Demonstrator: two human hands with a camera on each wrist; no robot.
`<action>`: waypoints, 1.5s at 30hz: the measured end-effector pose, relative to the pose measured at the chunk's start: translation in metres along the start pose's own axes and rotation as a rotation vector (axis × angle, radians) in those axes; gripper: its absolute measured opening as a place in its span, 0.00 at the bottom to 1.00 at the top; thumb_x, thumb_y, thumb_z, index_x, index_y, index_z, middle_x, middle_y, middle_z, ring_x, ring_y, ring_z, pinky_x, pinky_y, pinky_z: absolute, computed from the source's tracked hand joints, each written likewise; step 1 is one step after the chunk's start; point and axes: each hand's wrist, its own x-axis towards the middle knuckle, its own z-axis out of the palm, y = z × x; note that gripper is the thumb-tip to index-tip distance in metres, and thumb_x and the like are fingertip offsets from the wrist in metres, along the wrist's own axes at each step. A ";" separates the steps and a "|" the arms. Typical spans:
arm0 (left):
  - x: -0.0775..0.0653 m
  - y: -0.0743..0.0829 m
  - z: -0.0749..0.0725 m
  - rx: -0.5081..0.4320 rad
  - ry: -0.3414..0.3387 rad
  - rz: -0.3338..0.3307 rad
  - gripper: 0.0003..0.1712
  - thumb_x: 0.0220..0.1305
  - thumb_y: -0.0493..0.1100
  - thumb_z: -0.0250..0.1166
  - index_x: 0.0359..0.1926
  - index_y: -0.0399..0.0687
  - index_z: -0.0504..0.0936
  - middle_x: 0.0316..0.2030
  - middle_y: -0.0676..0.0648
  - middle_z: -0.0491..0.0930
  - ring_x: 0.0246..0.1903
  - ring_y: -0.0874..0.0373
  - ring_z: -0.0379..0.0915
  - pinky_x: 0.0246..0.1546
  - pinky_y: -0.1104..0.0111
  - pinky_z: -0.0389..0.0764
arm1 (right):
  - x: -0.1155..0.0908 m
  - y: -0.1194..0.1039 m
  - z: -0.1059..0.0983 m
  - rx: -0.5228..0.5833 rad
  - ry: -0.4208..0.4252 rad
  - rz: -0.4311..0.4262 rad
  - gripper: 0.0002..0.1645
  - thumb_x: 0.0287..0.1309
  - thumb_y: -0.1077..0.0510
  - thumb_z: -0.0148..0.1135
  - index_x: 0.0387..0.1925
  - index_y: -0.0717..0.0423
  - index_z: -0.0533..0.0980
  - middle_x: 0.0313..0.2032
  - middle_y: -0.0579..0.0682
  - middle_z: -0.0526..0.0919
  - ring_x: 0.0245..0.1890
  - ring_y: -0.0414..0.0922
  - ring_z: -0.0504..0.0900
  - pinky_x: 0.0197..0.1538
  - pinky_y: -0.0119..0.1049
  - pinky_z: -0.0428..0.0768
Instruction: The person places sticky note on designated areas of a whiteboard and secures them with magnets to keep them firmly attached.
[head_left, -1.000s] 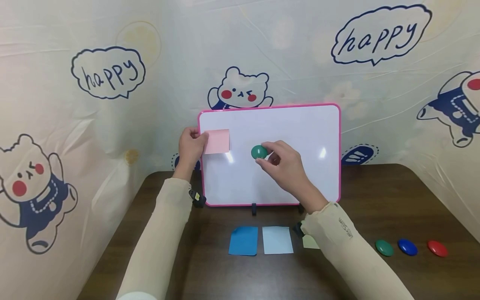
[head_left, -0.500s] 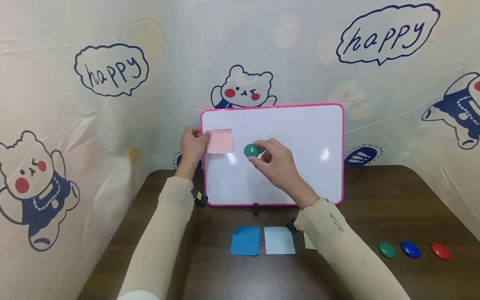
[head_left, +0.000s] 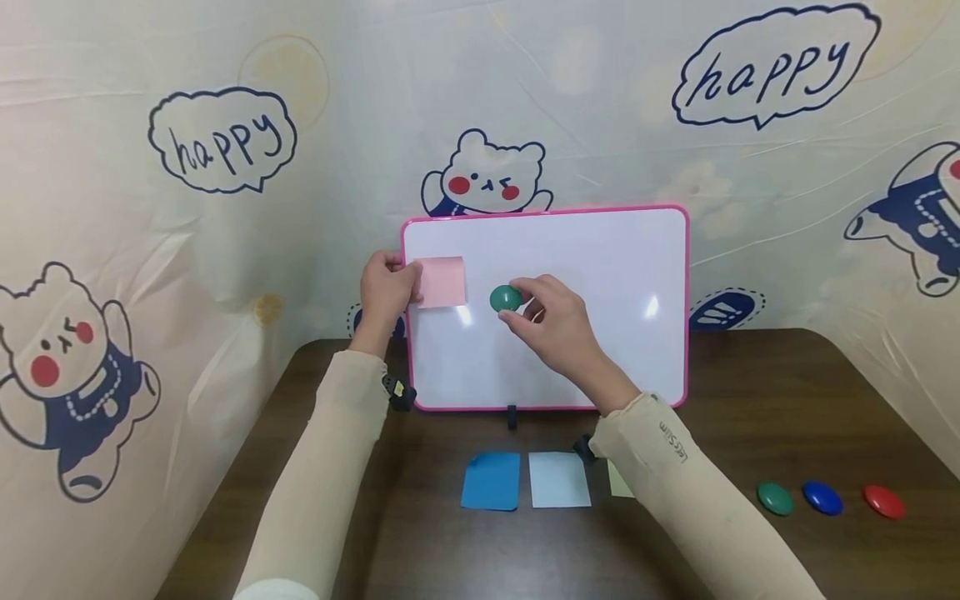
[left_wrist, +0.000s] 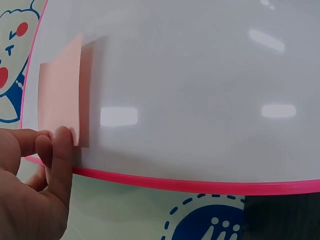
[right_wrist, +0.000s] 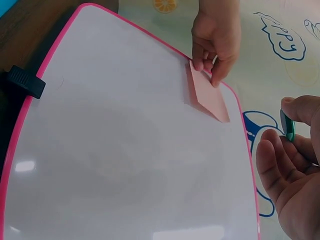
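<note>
A pink sticky note (head_left: pixel 441 282) is at the upper left of the pink-framed whiteboard (head_left: pixel 570 358). My left hand (head_left: pixel 386 292) pinches the note by its outer edge, beside the board's left side. In the left wrist view the sticky note (left_wrist: pixel 59 95) angles out from the board and throws a shadow on it. Between thumb and fingertips, my right hand (head_left: pixel 551 321) holds a round green magnet (head_left: pixel 506 298) in front of the board, right of the note. The right wrist view shows this magnet (right_wrist: pixel 287 126) edge-on in the fingers.
On the table before the board lie a blue sticky note (head_left: pixel 491 481), a pale blue one (head_left: pixel 559 480) and a yellow-green one (head_left: pixel 620 480), partly under the right sleeve. Green (head_left: pixel 775 498), blue (head_left: pixel 822 497) and red (head_left: pixel 884 502) magnets lie at right. A black clip (head_left: pixel 512 417) supports the board.
My right hand has carried the green magnet left, closer to the pink sticky note, then slightly up. The left hand stays at the note. The head view has shifted a little.
</note>
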 end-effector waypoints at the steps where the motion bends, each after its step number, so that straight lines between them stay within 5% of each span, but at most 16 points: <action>1: 0.000 0.000 0.000 0.005 0.001 -0.004 0.24 0.71 0.51 0.63 0.61 0.44 0.72 0.47 0.44 0.75 0.39 0.52 0.78 0.38 0.69 0.83 | 0.000 0.000 0.001 0.002 0.000 0.000 0.25 0.59 0.56 0.74 0.56 0.59 0.80 0.41 0.51 0.79 0.34 0.44 0.80 0.37 0.37 0.84; 33: -0.006 0.013 0.002 0.012 0.018 -0.082 0.22 0.72 0.48 0.62 0.61 0.44 0.72 0.44 0.44 0.78 0.36 0.53 0.81 0.38 0.69 0.83 | 0.021 -0.009 0.027 0.021 -0.040 0.047 0.25 0.60 0.55 0.74 0.57 0.56 0.79 0.41 0.49 0.78 0.36 0.43 0.78 0.36 0.34 0.83; 45: -0.007 0.015 0.000 0.025 0.030 -0.064 0.23 0.72 0.49 0.62 0.61 0.44 0.72 0.44 0.44 0.78 0.36 0.53 0.81 0.38 0.68 0.84 | 0.033 -0.006 0.042 0.026 -0.032 0.028 0.26 0.60 0.55 0.73 0.58 0.54 0.78 0.42 0.47 0.78 0.35 0.41 0.77 0.36 0.32 0.82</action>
